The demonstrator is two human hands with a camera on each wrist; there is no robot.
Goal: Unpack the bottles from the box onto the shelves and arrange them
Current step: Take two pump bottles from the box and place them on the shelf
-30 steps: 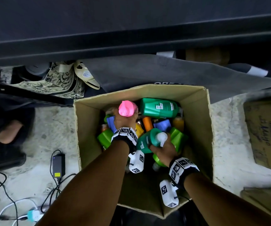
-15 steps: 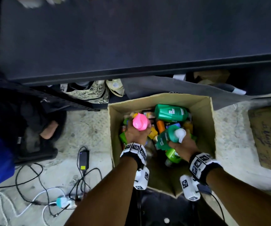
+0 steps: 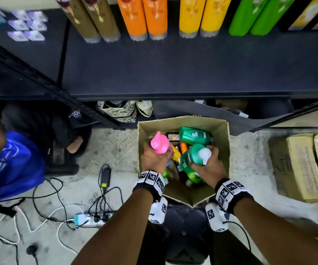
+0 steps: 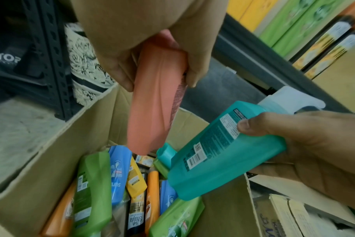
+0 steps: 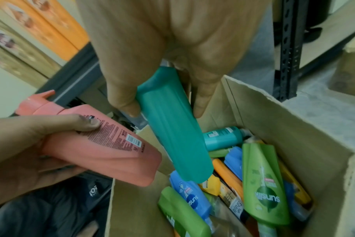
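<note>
Above box [image 3: 219,129] rim, left hand [image 3: 154,159] grips pink bottle [image 3: 159,143], right hand [image 3: 209,169] grips teal bottle [image 3: 190,157].

Head cam overhead; wrist cams share box [image 3: 183,122].

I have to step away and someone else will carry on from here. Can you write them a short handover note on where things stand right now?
Left hand grips a pink bottle; right hand grips a teal bottle with a white cap. Both bottles are lifted above the open cardboard box on the floor.

Done: two bottles are out of the box. The shelf above already carries a row of bottles at its back.

Left: set these two on the shelf, then unpack the rest. Green, blue, orange, yellow and another teal bottle lie loose in the box.
</note>
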